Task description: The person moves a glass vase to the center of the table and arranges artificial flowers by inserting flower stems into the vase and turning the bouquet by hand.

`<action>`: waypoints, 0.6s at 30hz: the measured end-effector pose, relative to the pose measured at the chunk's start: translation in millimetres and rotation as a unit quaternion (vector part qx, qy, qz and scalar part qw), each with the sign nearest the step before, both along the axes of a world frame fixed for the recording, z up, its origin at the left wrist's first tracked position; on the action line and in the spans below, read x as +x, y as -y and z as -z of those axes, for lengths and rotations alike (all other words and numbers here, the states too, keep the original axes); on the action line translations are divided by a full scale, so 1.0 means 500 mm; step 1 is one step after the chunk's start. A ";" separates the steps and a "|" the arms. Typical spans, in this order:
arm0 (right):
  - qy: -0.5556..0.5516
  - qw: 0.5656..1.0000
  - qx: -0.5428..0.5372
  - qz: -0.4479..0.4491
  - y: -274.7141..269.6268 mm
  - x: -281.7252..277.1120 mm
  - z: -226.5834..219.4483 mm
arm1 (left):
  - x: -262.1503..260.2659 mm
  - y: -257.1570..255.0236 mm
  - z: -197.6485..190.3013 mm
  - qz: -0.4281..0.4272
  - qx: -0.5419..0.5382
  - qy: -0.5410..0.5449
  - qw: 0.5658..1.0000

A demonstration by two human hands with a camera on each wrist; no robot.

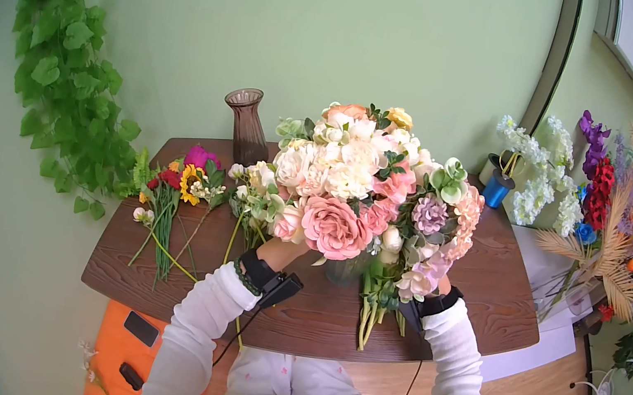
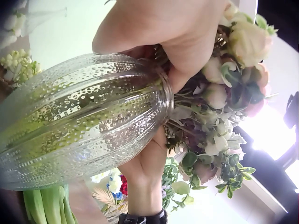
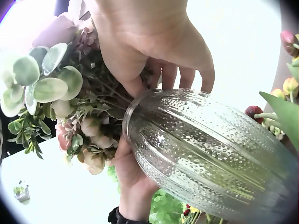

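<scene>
A clear ribbed glass vase (image 2: 88, 116) with a dotted surface holds a large bouquet of pink, white and peach artificial flowers (image 1: 342, 193); their green stems show through the glass. My left hand (image 2: 161, 30) grips one side of the vase just below its rim, thumb up at the neck. On the opposite side my right hand (image 3: 145, 42) grips the vase the same way, its fingers curved around the upper body. Blooms hide most of both hands in the head view. Loose green stems (image 1: 369, 311) lie on the table beside the vase.
A purple-tinted glass vase (image 1: 247, 123) stands at the back left of the dark wooden table (image 1: 295, 324). Loose flowers, including a sunflower (image 1: 191, 183), lie on the left. Toward the right stand a blue container (image 1: 497, 192), white blossom sprays (image 1: 542, 177) and other mixed flowers.
</scene>
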State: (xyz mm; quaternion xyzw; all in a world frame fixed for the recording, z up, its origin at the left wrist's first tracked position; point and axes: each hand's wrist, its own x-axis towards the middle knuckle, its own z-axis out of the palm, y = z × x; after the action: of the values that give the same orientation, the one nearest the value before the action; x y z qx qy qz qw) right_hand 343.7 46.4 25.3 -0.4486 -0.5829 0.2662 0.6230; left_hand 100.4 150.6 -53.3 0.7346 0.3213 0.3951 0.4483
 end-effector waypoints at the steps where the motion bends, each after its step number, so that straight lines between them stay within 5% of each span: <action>1: 0.008 1.000 0.001 0.001 -0.002 -0.005 -0.001 | -0.008 0.006 0.005 -0.002 0.001 -0.001 1.000; 18: 0.146 0.989 0.032 0.016 -0.035 -0.002 -0.046 | 0.046 -0.035 -0.003 -0.041 0.022 -0.014 0.999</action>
State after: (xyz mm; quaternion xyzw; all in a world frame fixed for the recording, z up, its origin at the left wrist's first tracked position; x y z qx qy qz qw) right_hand 342.6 63.9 48.4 -0.4717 -0.6684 0.1699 0.5494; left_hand 123.3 168.0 -51.9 0.7361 0.3483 0.4097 0.4111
